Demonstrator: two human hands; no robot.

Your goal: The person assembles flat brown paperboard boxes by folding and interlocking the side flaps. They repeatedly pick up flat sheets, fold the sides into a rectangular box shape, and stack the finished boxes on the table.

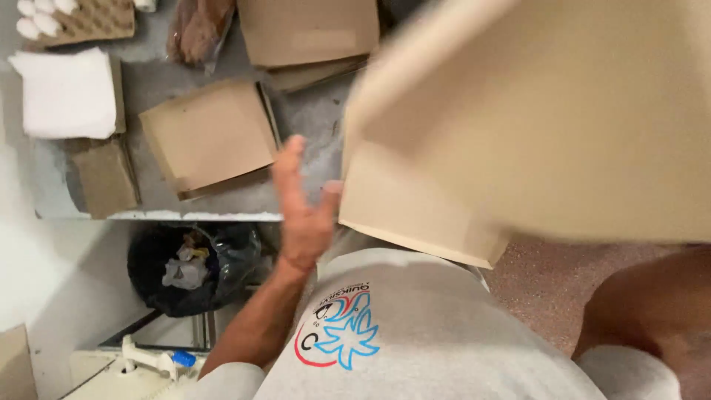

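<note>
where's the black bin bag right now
In the head view the black bin bag sits lower left, below the grey counter's edge, just left of the left hand and forearm.

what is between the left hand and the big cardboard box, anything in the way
Nothing visible does. The left hand is open, its fingertips right at the edge of the cardboard box, which is blurred. The right hand is hidden behind the box.

The left hand (302, 204) is raised with open, spread fingers (290, 159); only the right forearm shows, its hand hidden.
</note>
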